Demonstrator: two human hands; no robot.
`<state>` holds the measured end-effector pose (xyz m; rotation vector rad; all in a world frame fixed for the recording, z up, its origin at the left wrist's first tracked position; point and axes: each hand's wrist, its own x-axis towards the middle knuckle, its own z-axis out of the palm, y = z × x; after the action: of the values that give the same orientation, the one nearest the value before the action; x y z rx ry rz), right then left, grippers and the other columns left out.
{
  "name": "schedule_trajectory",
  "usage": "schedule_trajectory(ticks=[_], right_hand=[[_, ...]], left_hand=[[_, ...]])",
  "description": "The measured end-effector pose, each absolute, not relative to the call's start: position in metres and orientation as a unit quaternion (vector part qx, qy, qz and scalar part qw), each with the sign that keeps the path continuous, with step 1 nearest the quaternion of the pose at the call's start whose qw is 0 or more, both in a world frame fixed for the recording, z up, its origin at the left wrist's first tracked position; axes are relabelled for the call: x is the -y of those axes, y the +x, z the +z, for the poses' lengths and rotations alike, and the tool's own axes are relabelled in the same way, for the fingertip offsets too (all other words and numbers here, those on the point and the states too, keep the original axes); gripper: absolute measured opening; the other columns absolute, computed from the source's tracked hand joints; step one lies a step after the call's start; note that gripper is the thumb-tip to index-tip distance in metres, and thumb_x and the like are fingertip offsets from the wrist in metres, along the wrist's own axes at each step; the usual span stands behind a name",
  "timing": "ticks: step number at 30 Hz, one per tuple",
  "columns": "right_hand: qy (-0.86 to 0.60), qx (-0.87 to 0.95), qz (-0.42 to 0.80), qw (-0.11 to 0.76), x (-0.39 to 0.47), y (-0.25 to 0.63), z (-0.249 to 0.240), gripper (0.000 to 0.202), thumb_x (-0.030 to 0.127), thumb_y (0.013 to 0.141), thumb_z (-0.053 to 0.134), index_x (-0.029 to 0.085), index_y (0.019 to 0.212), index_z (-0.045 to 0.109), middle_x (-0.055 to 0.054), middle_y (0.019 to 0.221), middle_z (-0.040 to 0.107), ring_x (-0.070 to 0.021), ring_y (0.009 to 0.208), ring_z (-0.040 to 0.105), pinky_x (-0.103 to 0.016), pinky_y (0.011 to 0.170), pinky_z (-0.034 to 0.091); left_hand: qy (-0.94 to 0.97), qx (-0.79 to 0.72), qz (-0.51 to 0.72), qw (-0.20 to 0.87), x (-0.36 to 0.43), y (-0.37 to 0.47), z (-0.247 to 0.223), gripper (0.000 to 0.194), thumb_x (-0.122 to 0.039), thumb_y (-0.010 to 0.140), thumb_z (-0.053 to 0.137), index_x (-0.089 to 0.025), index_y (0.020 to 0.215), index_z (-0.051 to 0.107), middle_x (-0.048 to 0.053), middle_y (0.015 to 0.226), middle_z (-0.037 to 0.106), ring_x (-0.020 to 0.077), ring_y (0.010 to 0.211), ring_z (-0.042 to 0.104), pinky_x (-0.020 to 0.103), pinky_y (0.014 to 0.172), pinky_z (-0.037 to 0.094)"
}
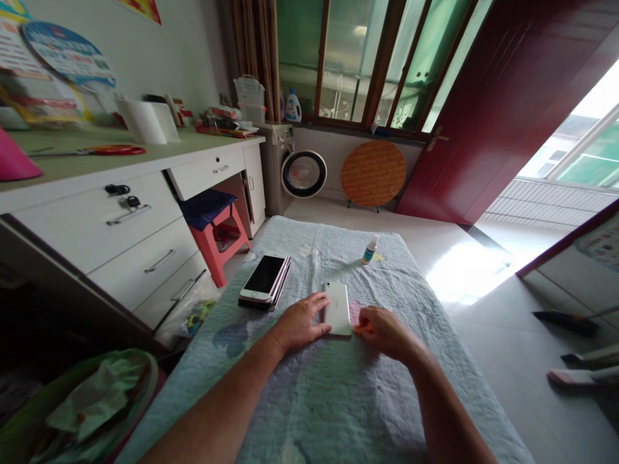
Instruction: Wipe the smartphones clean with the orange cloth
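A white phone [337, 308] lies back side up on the quilted cloth, its camera at the far left corner. My left hand [304, 321] rests at the phone's left edge, thumb and fingers spread apart and touching it. Just right of the phone, my right hand [382, 330] is closed, knuckles up. A bit of orange shows under its fingertips, too small to name. To the left lies a stack of phones [265, 278], the top one white-framed with a dark screen. Beyond my right hand stands a small spray bottle [370, 250] with a blue label.
The light blue quilted cloth [309, 412] covers the surface before me. A pink stool [217, 238] and a white desk [140, 225] stand to the left, a green bin [149, 374] at lower left. Farther back are a washing machine [276, 180] with its door open and a round wooden tabletop [373, 173].
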<state>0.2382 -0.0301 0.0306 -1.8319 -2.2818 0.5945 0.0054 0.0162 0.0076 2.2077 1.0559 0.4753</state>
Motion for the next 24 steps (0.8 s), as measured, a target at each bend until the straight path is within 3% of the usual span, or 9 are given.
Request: schedule_trajectory(ticks=[7,13,20,24], right_hand=[[-0.58,0.777,0.195,0.148,0.029,0.227,0.032,0.004,0.02,0.079,0.059,0.017,0.076,0.059,0.0,0.076,0.058,-0.0108,0.067,0.048,-0.022,0.061,0.031],[-0.544,0.79,0.194,0.206,0.033,0.204,0.028,0.013,0.02,0.089,0.054,0.017,0.078,0.061,-0.001,0.081,0.055,-0.0101,0.07,0.05,-0.021,0.064,0.034],[-0.552,0.79,0.143,0.225,0.024,0.194,0.017,0.022,0.015,0.09,0.051,0.017,0.075,0.066,-0.002,0.08,0.052,-0.0116,0.074,0.049,-0.021,0.069,0.036],[-0.591,0.761,0.106,0.244,0.01,0.194,0.01,0.022,0.017,0.091,0.051,0.018,0.077,0.068,-0.002,0.082,0.051,-0.0131,0.078,0.049,-0.022,0.071,0.037]], left_hand=[[0.84,-0.404,0.167,0.32,-0.018,0.005,0.008,0.059,-0.033,0.076,0.068,-0.02,0.132,0.054,0.01,0.146,0.045,0.0245,0.133,0.045,0.034,0.111,0.033],[0.855,-0.384,0.154,0.314,-0.021,0.004,0.005,0.082,-0.047,0.066,0.078,-0.018,0.137,0.048,0.015,0.148,0.041,0.0281,0.136,0.04,0.036,0.112,0.031],[0.852,-0.387,0.153,0.319,-0.021,0.005,0.004,0.082,-0.044,0.067,0.078,-0.014,0.137,0.048,0.017,0.148,0.041,0.0281,0.136,0.04,0.035,0.113,0.031],[0.844,-0.394,0.162,0.326,-0.019,0.006,0.007,0.082,-0.044,0.066,0.078,-0.017,0.137,0.048,0.014,0.148,0.042,0.0292,0.136,0.039,0.037,0.113,0.03]])
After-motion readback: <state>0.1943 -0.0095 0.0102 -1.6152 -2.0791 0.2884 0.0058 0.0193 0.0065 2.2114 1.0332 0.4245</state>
